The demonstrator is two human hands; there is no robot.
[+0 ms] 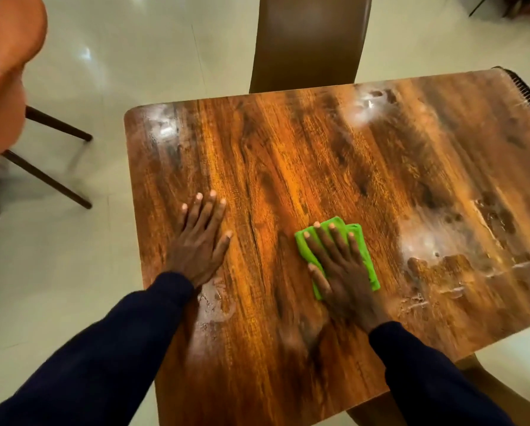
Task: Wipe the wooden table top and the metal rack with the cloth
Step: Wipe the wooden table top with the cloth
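Nearest me, my left hand [199,238] lies flat on the table [288,149] near its left edge, fingers straight and spread, holding nothing. My right hand [340,265] presses the folded green cloth [303,249] onto the wood at mid-table with straight fingers. Pale smears [423,241] show just right of the cloth, a brown chair [310,41] stands beyond the far edge, and a dark ribbed piece [528,96] sits at the far right corner.
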